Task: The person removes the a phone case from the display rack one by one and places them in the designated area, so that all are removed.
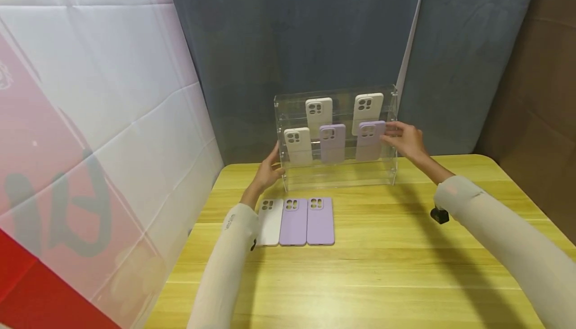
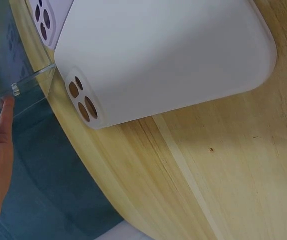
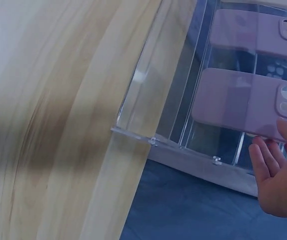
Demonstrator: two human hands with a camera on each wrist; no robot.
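A clear acrylic display stand (image 1: 338, 180) bears phone cases on its stepped shelves. On the lower shelf are a white case (image 1: 298, 148), a purple case (image 1: 332, 145) and, at the right end, another purple case (image 1: 369, 145). My right hand (image 1: 407, 141) pinches that right-hand case by its right edge, thumb on its face in the right wrist view. Two white cases (image 1: 319, 114) (image 1: 367, 109) lean on the shelf above. At the stand's left side panel, my left hand (image 1: 266, 173) grips the edge, one finger (image 2: 6, 116) extended along it.
A white case (image 1: 270, 226) and two purple cases (image 1: 293, 224) (image 1: 321, 224) lie side by side on the wooden table (image 1: 382, 269), before the stand. Grey curtain (image 1: 315, 34) hangs behind, white printed cloth (image 1: 135, 84) at left, brown cloth (image 1: 535, 99) at right.
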